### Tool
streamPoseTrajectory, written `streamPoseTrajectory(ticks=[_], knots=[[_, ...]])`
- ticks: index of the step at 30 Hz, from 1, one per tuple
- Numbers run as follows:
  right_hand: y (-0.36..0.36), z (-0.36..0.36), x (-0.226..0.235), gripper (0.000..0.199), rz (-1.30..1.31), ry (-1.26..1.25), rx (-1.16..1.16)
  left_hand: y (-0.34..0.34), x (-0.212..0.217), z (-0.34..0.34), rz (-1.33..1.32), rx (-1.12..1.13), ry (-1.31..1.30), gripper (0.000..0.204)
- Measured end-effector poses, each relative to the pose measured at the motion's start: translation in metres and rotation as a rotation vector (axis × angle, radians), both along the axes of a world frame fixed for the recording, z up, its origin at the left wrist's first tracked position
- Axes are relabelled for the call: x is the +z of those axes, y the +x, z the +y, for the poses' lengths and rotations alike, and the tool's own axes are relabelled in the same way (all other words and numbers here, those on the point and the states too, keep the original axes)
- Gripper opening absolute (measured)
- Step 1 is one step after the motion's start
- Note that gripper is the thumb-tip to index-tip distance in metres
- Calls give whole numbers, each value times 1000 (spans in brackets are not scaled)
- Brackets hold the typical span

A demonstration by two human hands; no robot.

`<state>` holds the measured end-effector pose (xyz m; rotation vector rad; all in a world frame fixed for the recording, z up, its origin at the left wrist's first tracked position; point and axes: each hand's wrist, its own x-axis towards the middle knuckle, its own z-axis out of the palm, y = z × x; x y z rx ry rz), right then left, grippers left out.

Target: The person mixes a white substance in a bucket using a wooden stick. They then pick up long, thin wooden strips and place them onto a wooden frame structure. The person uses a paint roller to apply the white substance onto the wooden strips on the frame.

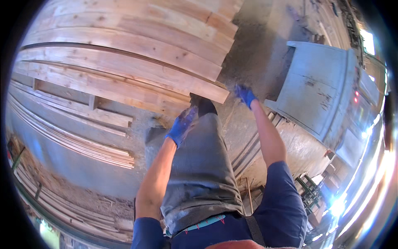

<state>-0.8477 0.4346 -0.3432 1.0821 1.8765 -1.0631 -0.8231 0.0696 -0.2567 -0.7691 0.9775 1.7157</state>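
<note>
My left hand point(182, 125), in a blue glove, is near the lower right ends of a stack of wooden boards point(137, 45). Its fingers are stretched out and somewhat blurred, with nothing visible in them. Just right of the end of one board that juts out point(207, 88) is my right hand point(245, 95), also in a blue glove. A small gap shows between that hand and the board. Its fingers look apart and hold nothing I can see. The boards lie side by side and reach across the upper left.
A large blue-grey machine housing point(317, 85) stands at the right, with small red lights beside it. Thin wooden strips point(70, 130) lie on the floor at the left. More long pieces point(70, 211) are stacked at the lower left. Long narrow rails point(251, 147) run beside my legs.
</note>
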Motion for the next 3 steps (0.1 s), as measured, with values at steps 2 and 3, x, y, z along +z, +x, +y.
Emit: streamPoseTrajectory(ticks=[2,3], knots=[[-44,6,-70,30,74,-37,99,-14,-51,31,-16,-30,-29,68],[-60,7,-95,32,94,-68,106,-19,-70,48,-27,-47,-36,69]])
